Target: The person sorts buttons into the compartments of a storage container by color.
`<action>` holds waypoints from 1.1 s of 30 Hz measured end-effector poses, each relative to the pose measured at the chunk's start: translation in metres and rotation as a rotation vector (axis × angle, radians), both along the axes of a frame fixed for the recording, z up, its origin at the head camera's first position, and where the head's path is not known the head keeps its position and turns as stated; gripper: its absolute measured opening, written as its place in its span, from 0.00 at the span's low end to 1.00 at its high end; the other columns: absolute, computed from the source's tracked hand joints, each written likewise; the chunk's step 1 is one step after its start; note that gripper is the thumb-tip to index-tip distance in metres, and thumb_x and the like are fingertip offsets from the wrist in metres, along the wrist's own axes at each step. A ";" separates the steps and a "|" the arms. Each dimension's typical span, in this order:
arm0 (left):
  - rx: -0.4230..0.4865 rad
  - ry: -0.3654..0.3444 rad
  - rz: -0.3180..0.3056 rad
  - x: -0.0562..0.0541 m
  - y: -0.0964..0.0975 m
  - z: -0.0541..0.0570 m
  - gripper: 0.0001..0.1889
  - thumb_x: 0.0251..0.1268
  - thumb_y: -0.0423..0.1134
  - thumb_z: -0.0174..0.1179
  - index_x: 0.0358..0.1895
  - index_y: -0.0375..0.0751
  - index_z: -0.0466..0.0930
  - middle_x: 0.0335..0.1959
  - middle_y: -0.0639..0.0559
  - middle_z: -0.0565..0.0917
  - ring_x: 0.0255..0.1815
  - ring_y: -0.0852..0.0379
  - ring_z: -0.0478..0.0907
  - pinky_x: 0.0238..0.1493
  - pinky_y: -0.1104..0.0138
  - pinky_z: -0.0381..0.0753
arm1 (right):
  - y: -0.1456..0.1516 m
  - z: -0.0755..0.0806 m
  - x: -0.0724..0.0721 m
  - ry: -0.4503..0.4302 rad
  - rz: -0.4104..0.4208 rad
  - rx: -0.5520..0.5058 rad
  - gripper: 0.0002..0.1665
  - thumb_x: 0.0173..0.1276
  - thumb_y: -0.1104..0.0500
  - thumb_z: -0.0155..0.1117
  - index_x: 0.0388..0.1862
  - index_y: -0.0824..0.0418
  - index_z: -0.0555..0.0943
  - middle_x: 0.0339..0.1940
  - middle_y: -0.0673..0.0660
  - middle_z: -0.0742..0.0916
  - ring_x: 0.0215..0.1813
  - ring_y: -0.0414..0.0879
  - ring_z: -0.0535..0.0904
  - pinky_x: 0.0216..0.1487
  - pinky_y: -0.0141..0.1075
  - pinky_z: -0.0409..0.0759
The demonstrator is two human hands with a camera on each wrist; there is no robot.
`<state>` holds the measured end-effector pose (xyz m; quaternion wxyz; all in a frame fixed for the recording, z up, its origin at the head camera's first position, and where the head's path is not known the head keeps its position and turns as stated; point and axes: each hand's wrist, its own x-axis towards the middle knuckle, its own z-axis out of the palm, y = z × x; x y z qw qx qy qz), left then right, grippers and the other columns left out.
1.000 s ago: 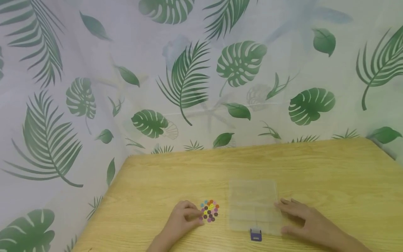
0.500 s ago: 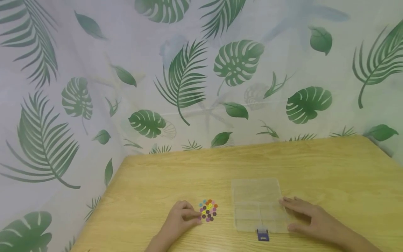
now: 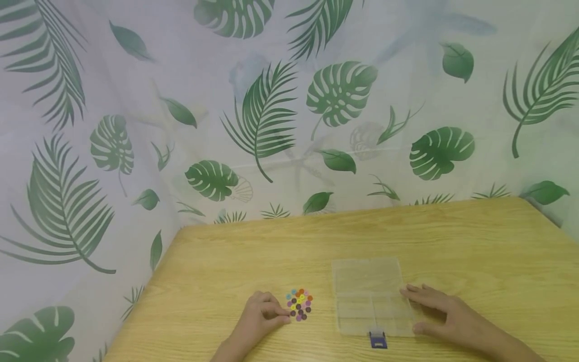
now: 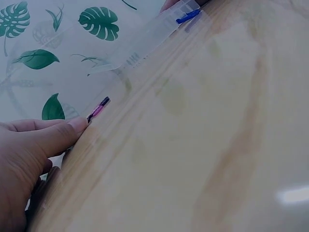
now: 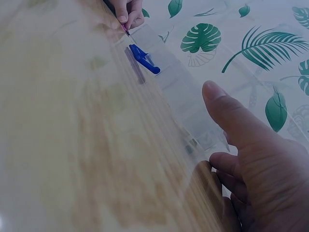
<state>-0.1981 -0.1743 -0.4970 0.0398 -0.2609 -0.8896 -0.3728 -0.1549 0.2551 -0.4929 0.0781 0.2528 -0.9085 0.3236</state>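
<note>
Several small round coloured buttons [image 3: 299, 304] lie in a loose group on the table, left of the box. My left hand [image 3: 259, 315] is at their near left edge, thumb and index finger drawn together and pinching what looks like a purple button, mostly hidden by the fingertips. Seen edge-on in the left wrist view, the buttons [image 4: 100, 107] are thin and flat. A clear plastic divided box [image 3: 355, 306] sits to the right, its blue latch [image 3: 378, 340] at the front. My right hand [image 3: 445, 311] rests against its right side, fingers extended and thumb apart.
The wood-grain table [image 3: 244, 251] meets a leaf-printed cloth [image 3: 276, 125] at the back and left. In the right wrist view the blue latch [image 5: 144, 59] sticks out from the box's front, between the two hands.
My left index finger has come down towards the thumb, covering a purple button that showed there before. The box and right hand shifted slightly right first, then stayed put.
</note>
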 end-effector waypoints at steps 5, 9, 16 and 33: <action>0.001 0.014 -0.005 0.000 0.002 0.000 0.09 0.52 0.50 0.66 0.33 0.52 0.87 0.30 0.69 0.77 0.35 0.69 0.63 0.41 0.71 0.64 | 0.001 -0.002 0.000 0.030 0.010 -0.008 0.38 0.55 0.52 0.72 0.66 0.47 0.71 0.64 0.45 0.76 0.66 0.51 0.65 0.48 0.61 0.73; 0.000 0.028 -0.001 -0.001 0.003 -0.002 0.08 0.51 0.50 0.66 0.32 0.53 0.87 0.30 0.69 0.77 0.33 0.69 0.63 0.40 0.71 0.64 | 0.001 -0.003 0.001 0.004 0.022 -0.032 0.38 0.56 0.52 0.71 0.67 0.48 0.71 0.64 0.48 0.76 0.64 0.63 0.67 0.47 0.65 0.71; 0.017 0.099 -0.019 -0.001 0.002 -0.008 0.08 0.51 0.50 0.66 0.31 0.53 0.86 0.29 0.69 0.77 0.32 0.70 0.63 0.39 0.71 0.64 | -0.001 -0.002 0.002 -0.021 0.007 -0.017 0.37 0.57 0.49 0.70 0.66 0.47 0.71 0.63 0.56 0.78 0.60 0.70 0.68 0.49 0.63 0.72; 0.132 0.206 0.018 -0.002 0.005 -0.006 0.04 0.49 0.41 0.69 0.30 0.49 0.85 0.30 0.68 0.75 0.38 0.66 0.65 0.38 0.73 0.70 | 0.000 -0.003 0.001 -0.010 0.033 -0.067 0.36 0.57 0.51 0.71 0.66 0.49 0.72 0.61 0.64 0.78 0.61 0.74 0.66 0.49 0.67 0.68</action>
